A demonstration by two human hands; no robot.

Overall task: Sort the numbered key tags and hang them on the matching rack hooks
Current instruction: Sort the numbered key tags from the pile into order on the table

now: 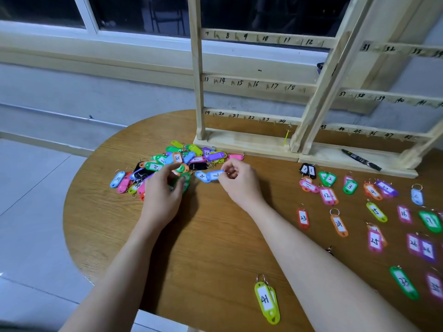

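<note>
Head view, one frame. Round wooden table (215, 248) set against a wall below a window (134, 17). At the table's far edge, two pale wooden racks side by side: left rack (251, 82) with rails hand-numbered 7–12, 13–18 and 19–24; right rack (383, 97) with rails numbered from 31 upward through the forties. No tags show on the hooks in view. Black marker pen (361, 159) lying on the right rack's base. Unsorted heap of key tags (167, 164), many colours, on the table just in front of the left rack. Left hand (165, 188) resting on the near side of the heap, fingers curled into the tags; whether it grips any one tag cannot be told. Right hand (236, 178) just right of the heap, thumb and fingers pinching the end of a light blue tag (215, 175), which lies low over the table and touches a second light blue tag (202, 176). Sorted tags (354, 200) laid out in rows on the right of the table, labels upward, among them 1, 2, 3, 12, 16, 23, 24, 25; several blurred and unreadable. Yellow-green tag marked 41 (266, 301) lying apart near the front edge.
</note>
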